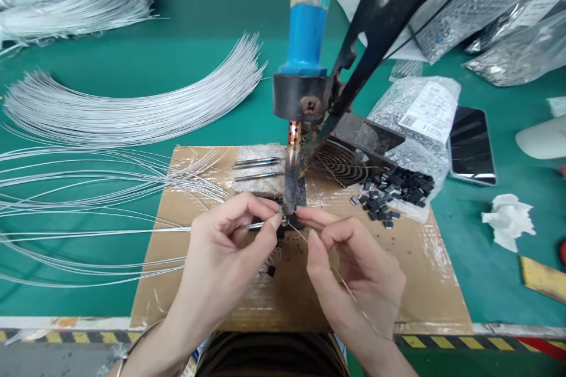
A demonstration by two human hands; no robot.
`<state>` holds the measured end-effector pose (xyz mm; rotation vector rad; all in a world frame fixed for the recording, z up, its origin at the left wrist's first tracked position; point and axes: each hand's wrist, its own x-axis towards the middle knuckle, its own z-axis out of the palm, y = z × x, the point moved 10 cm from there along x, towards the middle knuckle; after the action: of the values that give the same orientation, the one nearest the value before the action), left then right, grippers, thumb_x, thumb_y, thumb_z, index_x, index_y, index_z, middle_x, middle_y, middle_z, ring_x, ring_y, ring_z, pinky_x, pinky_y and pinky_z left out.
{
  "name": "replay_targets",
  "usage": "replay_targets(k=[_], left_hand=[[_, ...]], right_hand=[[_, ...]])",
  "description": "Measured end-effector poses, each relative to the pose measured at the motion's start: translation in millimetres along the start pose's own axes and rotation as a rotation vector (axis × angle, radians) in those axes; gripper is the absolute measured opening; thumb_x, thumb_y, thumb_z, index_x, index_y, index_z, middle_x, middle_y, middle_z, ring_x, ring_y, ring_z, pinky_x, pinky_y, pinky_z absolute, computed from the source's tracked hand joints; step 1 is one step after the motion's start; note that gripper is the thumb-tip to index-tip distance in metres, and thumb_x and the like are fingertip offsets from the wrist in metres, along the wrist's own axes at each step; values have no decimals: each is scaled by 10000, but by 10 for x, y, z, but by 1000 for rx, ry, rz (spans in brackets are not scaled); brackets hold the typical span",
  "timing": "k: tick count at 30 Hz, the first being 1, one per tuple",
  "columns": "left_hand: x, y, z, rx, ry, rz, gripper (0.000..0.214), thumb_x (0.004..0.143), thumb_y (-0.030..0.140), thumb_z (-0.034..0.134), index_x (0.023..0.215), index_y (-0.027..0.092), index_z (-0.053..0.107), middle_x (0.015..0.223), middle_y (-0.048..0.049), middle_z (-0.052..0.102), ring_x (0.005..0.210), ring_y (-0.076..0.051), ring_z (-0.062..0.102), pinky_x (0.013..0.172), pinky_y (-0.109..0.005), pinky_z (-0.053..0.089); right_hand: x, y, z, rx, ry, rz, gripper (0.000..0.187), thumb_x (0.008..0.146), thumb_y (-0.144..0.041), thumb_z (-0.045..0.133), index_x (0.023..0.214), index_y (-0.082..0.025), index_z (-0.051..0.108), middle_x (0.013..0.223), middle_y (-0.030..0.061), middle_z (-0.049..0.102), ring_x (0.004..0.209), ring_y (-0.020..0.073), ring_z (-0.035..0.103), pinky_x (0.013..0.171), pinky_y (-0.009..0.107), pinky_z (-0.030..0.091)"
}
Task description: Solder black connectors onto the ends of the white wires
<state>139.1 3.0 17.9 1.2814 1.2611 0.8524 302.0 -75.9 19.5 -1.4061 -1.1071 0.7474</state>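
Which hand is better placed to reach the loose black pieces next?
Probably the right hand: it is nearer the black pieces, though it holds a thin wire. The left hand sits farther, left of the soldering iron.

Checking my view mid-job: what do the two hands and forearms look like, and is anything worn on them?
The left hand and right hand are both gloveless, with slender fingers; no rings show. No sleeves are in view. A thin, curved band, like a loose bangle, sits by the left wrist; its material is hard to tell. None shows on the right.
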Motion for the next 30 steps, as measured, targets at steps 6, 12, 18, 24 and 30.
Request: replay_targets(k=[6, 12, 18, 24, 30], left_hand=[[4, 0, 6, 7, 1, -12, 137, 851, 137, 790, 736, 205, 760, 827, 11, 808, 723, -99, 722, 643, -137, 527], [12, 7, -1, 20, 2, -3, 151, 846, 132, 787, 720, 210, 760, 817, 13, 808, 722, -104, 724, 652, -150, 531], [-5, 8, -3, 13, -6, 0, 152, 854, 114, 788, 747, 220, 770, 852, 28, 819, 754, -95, 749, 675, -134, 544], [7, 0, 5, -10, -9, 0, 168, 875, 105, 783, 752, 218, 763, 842, 31, 805, 765, -93, 752, 697, -133, 557], [-7, -17, -7, -8, -4, 7, 164, 882, 104, 791, 765, 216, 766, 878, 21, 814, 773, -97, 755, 695, -135, 564]], right_hand=[[1, 1, 10, 9, 0, 29, 206, 995, -113, 674, 867, -256, 599, 1236, -8, 839, 1169, 167, 811, 997, 266, 621], [3, -1, 0, 8, 0, 17, 212, 994, -101, 675, 866, -254, 601, 1230, -4, 841, 1157, 163, 815, 991, 253, 618], [4, -16, 6, 4, -17, -19, 212, 989, -87, 678, 878, -250, 599, 1245, 6, 838, 1155, 171, 819, 989, 258, 627], [9, -28, 3, 6, -13, -23, 212, 997, -88, 669, 874, -248, 603, 1237, 31, 840, 1152, 193, 822, 976, 283, 638], [7, -29, 7, -5, -7, 2, 197, 1003, -109, 667, 873, -248, 614, 1216, 68, 847, 1143, 229, 826, 964, 337, 657]])
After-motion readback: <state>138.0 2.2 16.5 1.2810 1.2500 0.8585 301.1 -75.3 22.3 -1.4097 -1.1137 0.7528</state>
